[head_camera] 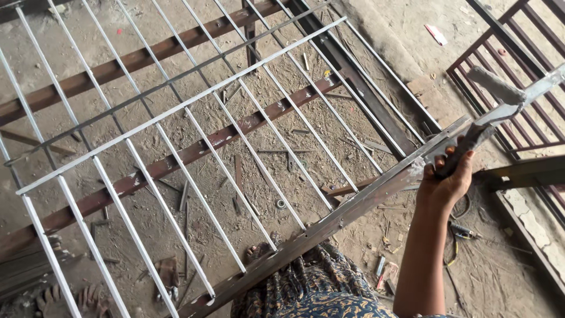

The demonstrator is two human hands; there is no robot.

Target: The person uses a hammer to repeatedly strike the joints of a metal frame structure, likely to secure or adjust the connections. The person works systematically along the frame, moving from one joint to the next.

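Observation:
My right hand [446, 179] grips the dark handle of a small paint roller [496, 86]. Its grey, paint-soaked sleeve points up to the right, just above the grille's near frame bar [329, 227]. The metal grille [176, 112] lies nearly flat in front of me, with several thin bars coated white and a long angle-iron edge streaked with pale paint. The hand rests against that edge near its right end. My left hand is out of sight.
Rusty brown beams [194, 150] support the grille over a dirt floor littered with metal offcuts. A dark red barred gate [518, 70] lies at the right. Pliers [465, 231] and scraps lie near my patterned garment [318, 288].

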